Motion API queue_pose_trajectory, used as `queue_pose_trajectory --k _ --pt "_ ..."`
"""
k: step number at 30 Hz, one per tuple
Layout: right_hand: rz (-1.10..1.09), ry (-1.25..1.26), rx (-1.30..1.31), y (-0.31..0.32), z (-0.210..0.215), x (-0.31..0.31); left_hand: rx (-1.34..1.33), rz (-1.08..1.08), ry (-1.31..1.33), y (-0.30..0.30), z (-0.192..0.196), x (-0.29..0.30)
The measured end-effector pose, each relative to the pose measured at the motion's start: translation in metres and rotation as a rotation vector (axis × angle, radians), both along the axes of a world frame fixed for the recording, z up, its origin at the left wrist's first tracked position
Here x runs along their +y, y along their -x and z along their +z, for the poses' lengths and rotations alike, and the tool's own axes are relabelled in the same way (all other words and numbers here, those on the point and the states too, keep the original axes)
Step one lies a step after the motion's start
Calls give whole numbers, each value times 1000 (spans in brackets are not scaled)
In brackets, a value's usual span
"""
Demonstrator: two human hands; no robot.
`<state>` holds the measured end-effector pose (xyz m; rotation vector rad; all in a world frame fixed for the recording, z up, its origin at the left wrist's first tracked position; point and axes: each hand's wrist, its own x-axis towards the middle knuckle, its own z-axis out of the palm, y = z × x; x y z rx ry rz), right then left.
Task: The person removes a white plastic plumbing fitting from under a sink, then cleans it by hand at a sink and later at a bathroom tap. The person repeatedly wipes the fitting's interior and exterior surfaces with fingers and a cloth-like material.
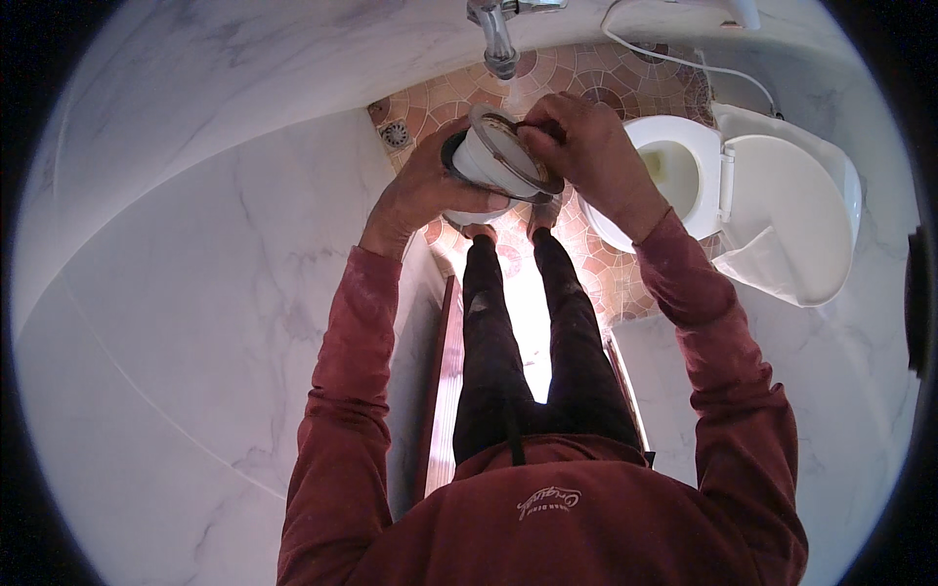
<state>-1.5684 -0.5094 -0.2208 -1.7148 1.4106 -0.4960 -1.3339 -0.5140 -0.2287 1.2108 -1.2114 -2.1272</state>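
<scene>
My left hand (422,190) is wrapped round a white tapered container (481,164), which is tilted in front of me. It has a wide grey rim and brownish stains around its mouth. A dark ring and another white rounded part show just behind and below it, partly hidden by my fingers. My right hand (598,156) is closed at the rim's right side, its fingertips bent in over the mouth. Whatever those fingers pinch, if anything, is too small to make out.
A metal tap (498,44) juts from the wall ahead. At right stands a white toilet (625,230) with its lid (796,215) raised. A white hose (674,62) curves above the mosaic-tiled floor (430,98), near a round floor drain (395,135). Marble-patterned walls (215,322) close in.
</scene>
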Motion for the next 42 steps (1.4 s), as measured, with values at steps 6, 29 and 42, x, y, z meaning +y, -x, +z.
queue_pose_trajectory --k 6,29,42 --pt "133 204 121 -4 0 -35 185 160 -189 7 -22 4" --pt "-377 65 3 -17 -55 -8 -560 -52 603 32 -10 -11" --pt "-71 26 125 17 -53 -18 -429 46 533 41 -33 -19"
